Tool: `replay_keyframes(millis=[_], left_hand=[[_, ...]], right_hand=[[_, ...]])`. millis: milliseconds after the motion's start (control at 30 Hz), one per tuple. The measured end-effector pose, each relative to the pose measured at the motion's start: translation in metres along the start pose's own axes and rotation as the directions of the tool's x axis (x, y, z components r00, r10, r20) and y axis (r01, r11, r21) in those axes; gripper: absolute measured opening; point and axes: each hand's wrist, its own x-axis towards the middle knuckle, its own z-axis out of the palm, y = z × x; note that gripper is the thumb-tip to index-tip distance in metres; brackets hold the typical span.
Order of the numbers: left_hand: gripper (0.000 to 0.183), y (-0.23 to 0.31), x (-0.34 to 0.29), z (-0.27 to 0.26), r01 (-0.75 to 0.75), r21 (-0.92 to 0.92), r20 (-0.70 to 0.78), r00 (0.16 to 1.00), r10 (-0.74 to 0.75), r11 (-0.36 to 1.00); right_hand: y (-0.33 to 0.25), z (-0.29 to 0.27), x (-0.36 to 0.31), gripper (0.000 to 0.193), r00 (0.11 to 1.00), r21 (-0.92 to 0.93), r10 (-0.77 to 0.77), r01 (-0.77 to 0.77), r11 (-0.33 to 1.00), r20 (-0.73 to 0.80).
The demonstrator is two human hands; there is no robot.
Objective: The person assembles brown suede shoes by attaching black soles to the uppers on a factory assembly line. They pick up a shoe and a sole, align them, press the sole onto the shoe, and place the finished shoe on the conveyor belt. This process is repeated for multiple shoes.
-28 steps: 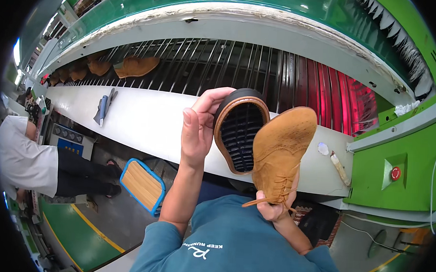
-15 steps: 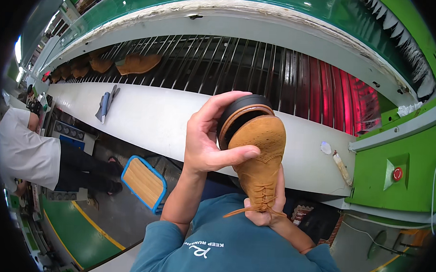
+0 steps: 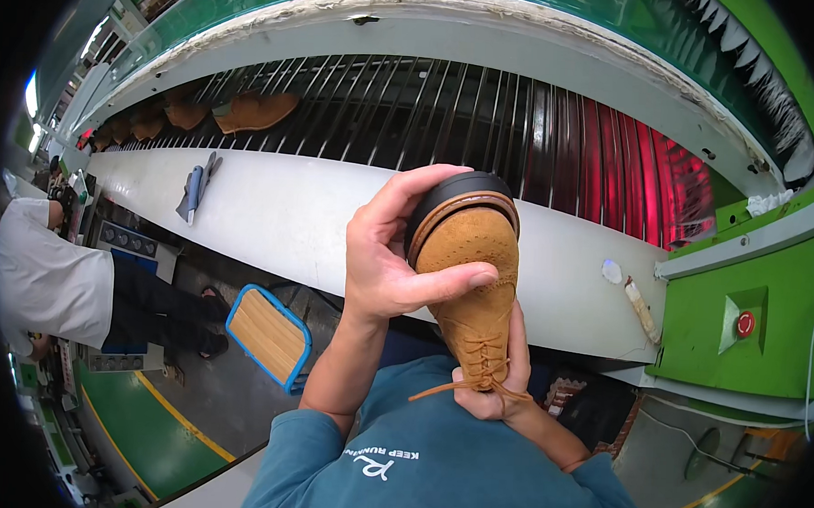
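A tan suede lace-up shoe upper point(image 3: 469, 325) is held toe-up in front of my chest, with its laces tied and one end hanging left. Around its toe curves a black sole point(image 3: 469, 184) with a brown welt. My left hand point(image 3: 380, 253) wraps the sole from the left, fingers behind it and thumb pressed across the toe of the upper. Lower down, my right hand point(image 3: 509, 381) grips the upper near the laces and ankle; part of this hand is hidden behind the shoe. A thin dark line runs between toe and welt.
A white ledge point(image 3: 283, 190) lies ahead, with a blue-handled tool point(image 3: 194, 193) at left and a worn stick point(image 3: 641, 311) at right. Beyond, several tan shoes point(image 3: 254, 111) sit on a roller conveyor point(image 3: 386, 117), lit red at right. A person point(image 3: 57, 266) stands left, near a blue-edged stool point(image 3: 270, 337).
The gap between the sole and the toe of the upper has narrowed. The upper has shifted slightly left, deeper into the sole, and both hands keep their hold.
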Motion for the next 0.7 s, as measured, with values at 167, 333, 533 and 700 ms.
replay_keyframes(millis=[167,333,533,700], left_hand=[[0.09,-0.0002,0.0002,0.0005,-0.008,0.003,-0.012,1.0,0.008,1.0],[0.088,0.0003,-0.0005,0.0013,0.011,0.012,-0.024,1.0,-0.01,1.0],[0.087,0.0,-0.0009,0.0011,0.007,0.019,-0.028,1.0,-0.006,1.0],[0.087,-0.0004,-0.0003,0.0007,0.003,0.025,-0.03,1.0,-0.002,1.0]], right_hand=[[-0.0024,-0.0004,0.0014,0.125,1.0,-0.016,-0.004,0.004,1.0,-0.001],[-0.0046,-0.0015,0.0023,0.126,1.0,-0.017,-0.007,0.007,1.0,0.003],[-0.005,-0.0013,0.0019,0.126,1.0,-0.027,0.001,-0.001,1.0,0.007],[-0.0057,-0.0025,0.0026,0.127,1.0,-0.038,-0.003,0.004,0.999,0.013]])
